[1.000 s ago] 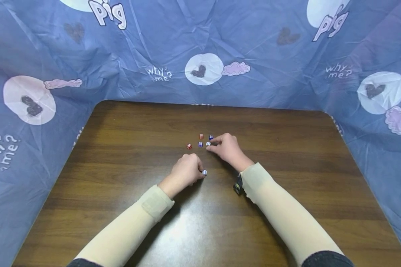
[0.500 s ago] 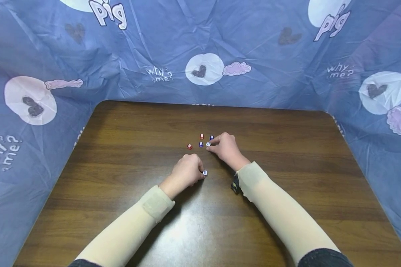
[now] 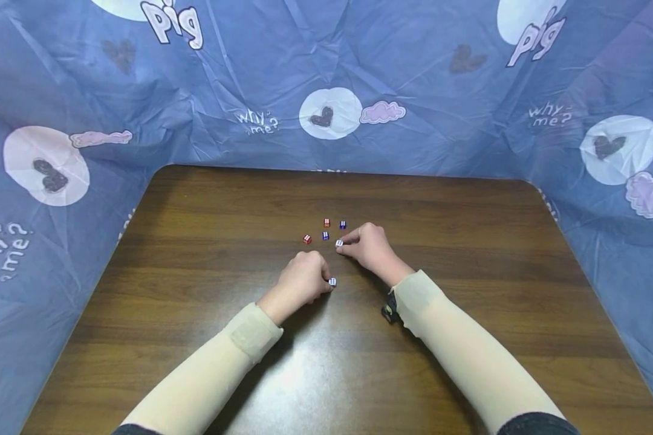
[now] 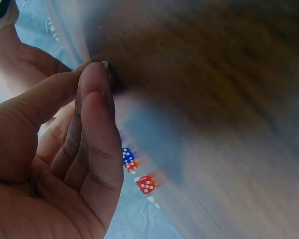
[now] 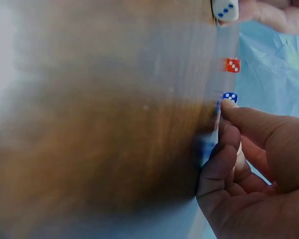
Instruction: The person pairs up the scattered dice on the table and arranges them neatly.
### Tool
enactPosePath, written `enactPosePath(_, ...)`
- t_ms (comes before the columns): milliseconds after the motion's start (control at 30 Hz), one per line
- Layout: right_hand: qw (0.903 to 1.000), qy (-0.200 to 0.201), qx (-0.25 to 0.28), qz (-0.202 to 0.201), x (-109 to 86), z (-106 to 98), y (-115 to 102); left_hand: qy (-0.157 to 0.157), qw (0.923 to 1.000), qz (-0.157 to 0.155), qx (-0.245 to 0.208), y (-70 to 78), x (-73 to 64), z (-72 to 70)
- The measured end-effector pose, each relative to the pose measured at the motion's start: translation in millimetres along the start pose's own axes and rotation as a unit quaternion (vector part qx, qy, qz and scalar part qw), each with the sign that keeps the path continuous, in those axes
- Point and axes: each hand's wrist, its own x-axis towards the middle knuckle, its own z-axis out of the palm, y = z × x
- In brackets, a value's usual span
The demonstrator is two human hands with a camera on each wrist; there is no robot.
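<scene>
My left hand [image 3: 303, 277] pinches a white die [image 3: 332, 282] with blue pips at the table's middle; the right wrist view shows this white die [image 5: 225, 10] close up. Farther back, my right hand [image 3: 371, 249] pinches a second white die [image 3: 339, 243] between thumb and fingers. That die is hidden by the fingers in the right wrist view. Beyond it are two blue dice, one nearer [image 3: 325, 236] and one farther back [image 3: 343, 225]. Two red dice lie to their left, one at the back [image 3: 327, 223] and one nearer [image 3: 307, 239].
The brown wooden table [image 3: 196, 217] has rounded far corners. A blue printed cloth [image 3: 239, 78] hangs behind and beside it. A dark device [image 3: 390, 308] is strapped at the right wrist.
The right hand has drawn its white die a little toward me, away from the blue dice. The left hand and its die stay in place.
</scene>
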Motion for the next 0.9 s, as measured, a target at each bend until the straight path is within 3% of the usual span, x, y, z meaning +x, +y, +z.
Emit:
enactPosePath(267, 0.9991, -0.028, 0.026, -0.016, -21.1, 0.6, 7.1, 0.000, 1.0000, -0.001, 0.002, -0.1, -0.6, -1.0)
enactPosePath(567, 0.9976, -0.035, 0.016, -0.059, -47.5, 4.0, 10.7, 0.003, 1.0000, 0.000, 0.004, 0.1, -0.8, -0.1)
enactPosePath(900, 0.9947, -0.050, 0.019, -0.088, -63.0, 7.0, 8.8, -0.004, 1.0000, 0.002, -0.004, 0.3, 0.1, -0.2)
